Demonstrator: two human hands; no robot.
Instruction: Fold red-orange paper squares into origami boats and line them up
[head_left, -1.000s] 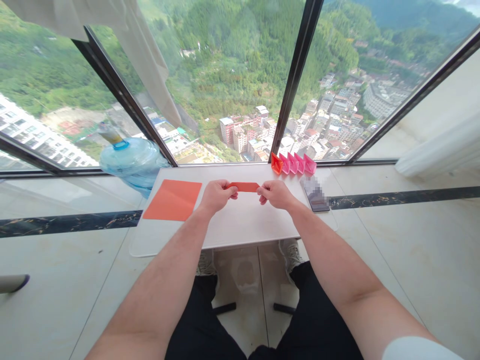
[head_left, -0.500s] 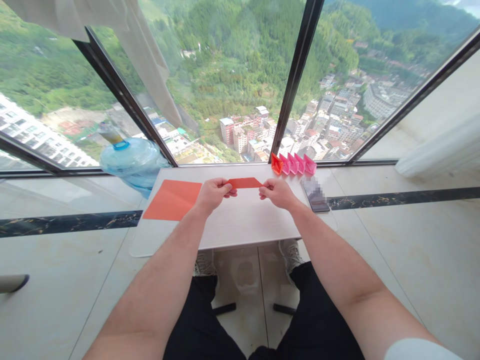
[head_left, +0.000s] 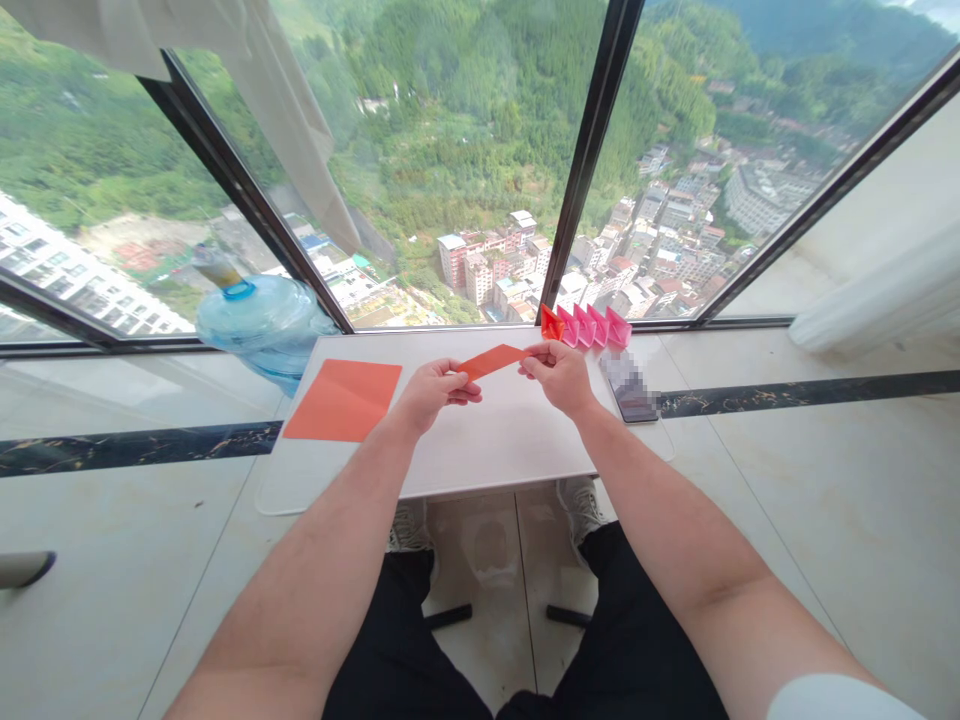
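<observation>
Hands (head_left: 432, 390) (head_left: 561, 375) hold orange strip (head_left: 492, 362); sheet (head_left: 345, 400) left; phone (head_left: 636, 400), folded shapes (head_left: 585, 326) right.

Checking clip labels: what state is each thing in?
Folded orange paper strip: slanted, held at both ends
Left bare hand: gripping its left end
Right bare hand: pinching its right end
Four-sided orange paper sheet: lying flat
Pink and orange paper pieces: folded, lined up
Dark rectangular phone: lying flat, screen blurred
Translucent blue plastic jug: fill unclear
</observation>
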